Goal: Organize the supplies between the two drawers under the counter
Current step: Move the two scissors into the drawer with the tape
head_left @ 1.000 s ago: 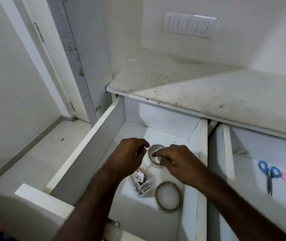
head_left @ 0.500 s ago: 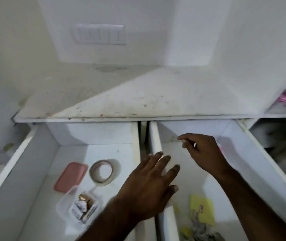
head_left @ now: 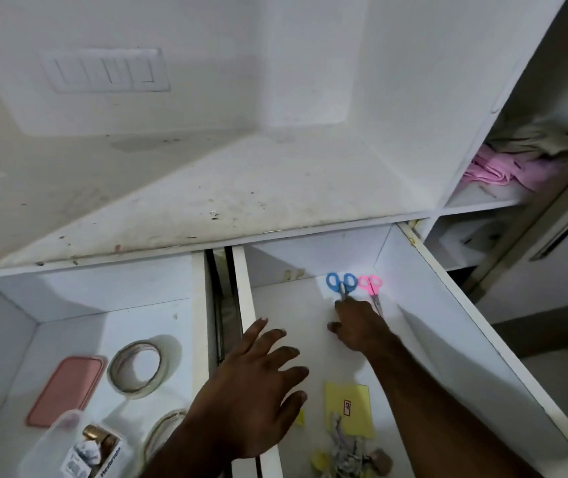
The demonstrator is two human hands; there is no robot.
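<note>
The right hand (head_left: 358, 326) touches the blue scissors (head_left: 341, 284) at the blades; whether it grips, I cannot tell. They lie at 12 o'clock in the right drawer (head_left: 465, 339), light and stiff; the handle loops seem safest. The left hand (head_left: 251, 395) hovers spread, holding nothing.

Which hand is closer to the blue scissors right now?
Right. The right hand reaches the blue scissors, fingertips at the blades. The left hand hovers well short, over the divider between drawers.
</note>
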